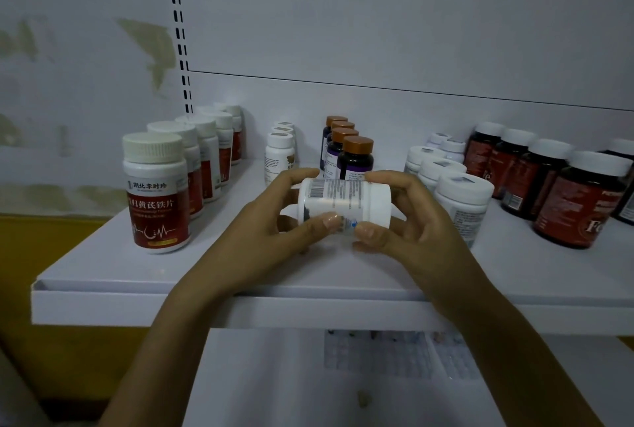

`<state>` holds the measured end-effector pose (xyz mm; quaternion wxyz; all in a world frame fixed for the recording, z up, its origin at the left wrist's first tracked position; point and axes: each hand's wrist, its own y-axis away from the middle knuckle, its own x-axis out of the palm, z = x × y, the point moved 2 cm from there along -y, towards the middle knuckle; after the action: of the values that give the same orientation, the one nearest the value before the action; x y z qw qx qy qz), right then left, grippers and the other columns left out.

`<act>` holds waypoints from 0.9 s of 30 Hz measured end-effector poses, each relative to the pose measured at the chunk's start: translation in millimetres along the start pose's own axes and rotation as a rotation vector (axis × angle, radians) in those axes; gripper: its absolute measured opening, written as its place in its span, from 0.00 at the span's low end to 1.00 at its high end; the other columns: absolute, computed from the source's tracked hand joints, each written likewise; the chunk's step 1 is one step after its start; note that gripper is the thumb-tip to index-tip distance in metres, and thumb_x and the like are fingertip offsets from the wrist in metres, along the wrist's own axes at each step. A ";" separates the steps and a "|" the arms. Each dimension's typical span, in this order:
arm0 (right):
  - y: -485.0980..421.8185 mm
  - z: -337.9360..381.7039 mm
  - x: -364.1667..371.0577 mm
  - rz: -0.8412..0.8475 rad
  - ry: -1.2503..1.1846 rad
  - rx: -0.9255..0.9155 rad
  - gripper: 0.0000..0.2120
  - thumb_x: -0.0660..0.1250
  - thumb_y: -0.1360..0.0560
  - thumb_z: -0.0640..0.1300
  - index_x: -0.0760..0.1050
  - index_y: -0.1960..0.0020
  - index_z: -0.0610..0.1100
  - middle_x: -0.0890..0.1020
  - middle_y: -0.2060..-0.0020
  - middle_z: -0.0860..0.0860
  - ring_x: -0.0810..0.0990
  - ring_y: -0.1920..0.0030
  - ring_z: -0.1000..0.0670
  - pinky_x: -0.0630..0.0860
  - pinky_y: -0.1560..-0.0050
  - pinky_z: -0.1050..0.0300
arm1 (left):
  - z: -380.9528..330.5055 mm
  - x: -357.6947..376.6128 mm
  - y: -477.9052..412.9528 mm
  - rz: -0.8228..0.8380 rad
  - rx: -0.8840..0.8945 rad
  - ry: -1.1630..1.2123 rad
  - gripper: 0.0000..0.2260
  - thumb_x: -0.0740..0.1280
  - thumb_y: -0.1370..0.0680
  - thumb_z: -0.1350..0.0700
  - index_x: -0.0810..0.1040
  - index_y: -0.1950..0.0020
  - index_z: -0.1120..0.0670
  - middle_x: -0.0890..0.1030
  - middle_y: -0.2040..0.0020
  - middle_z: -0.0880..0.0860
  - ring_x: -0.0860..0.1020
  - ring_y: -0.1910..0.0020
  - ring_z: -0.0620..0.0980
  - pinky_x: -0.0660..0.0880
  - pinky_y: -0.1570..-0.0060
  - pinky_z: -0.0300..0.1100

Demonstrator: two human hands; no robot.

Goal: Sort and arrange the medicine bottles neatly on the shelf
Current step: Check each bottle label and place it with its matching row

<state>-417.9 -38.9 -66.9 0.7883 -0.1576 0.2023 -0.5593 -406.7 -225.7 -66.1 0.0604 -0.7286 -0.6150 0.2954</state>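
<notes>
Both hands grip white bottle point(344, 203), sideways above near shelf point(137, 303) edge: left hand point(271, 221) fingers curled round base, right hand point(404, 217) round cap end. Bottle rows behind.

Your view is dim and bluish, shadows soft. The wide lens bends the slotted upright point(178, 35) and shelf point(103, 303); corners blur.

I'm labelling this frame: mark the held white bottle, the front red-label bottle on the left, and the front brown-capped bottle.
held white bottle point(343, 202): head view, on its label.
front red-label bottle point(156, 210): head view, on its red label.
front brown-capped bottle point(357, 144): head view, on its cap.
</notes>
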 end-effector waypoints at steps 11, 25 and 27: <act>3.5 -1.5 -2.1 -0.088 0.095 -0.164 0.29 0.75 0.35 0.37 0.69 0.38 0.51 0.79 0.46 0.65 0.78 0.43 0.58 0.78 0.51 0.62 | 7.7 3.1 -0.4 0.079 -0.059 0.001 0.28 0.60 0.28 0.41 0.61 0.28 0.43 0.80 0.44 0.44 0.81 0.50 0.43 0.77 0.58 0.35; 1.2 -2.2 5.7 -0.019 0.183 0.054 0.25 0.75 0.35 0.49 0.69 0.41 0.54 0.81 0.51 0.56 0.83 0.53 0.56 0.81 0.60 0.61 | 6.4 -2.5 -2.0 -0.025 0.013 0.006 0.25 0.68 0.31 0.39 0.72 0.35 0.41 0.78 0.41 0.40 0.81 0.49 0.47 0.80 0.60 0.39; 2.5 -3.0 5.8 -0.017 0.268 -0.015 0.23 0.77 0.34 0.44 0.71 0.43 0.54 0.79 0.50 0.58 0.80 0.52 0.59 0.78 0.59 0.65 | 5.4 -0.2 -1.9 0.001 0.028 -0.023 0.25 0.68 0.29 0.38 0.69 0.33 0.38 0.78 0.41 0.39 0.81 0.50 0.46 0.80 0.61 0.38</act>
<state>-415.6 -43.6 -71.5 0.7480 -0.0891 0.3088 -0.5807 -411.0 -226.8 -69.6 0.0631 -0.7244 -0.6113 0.3124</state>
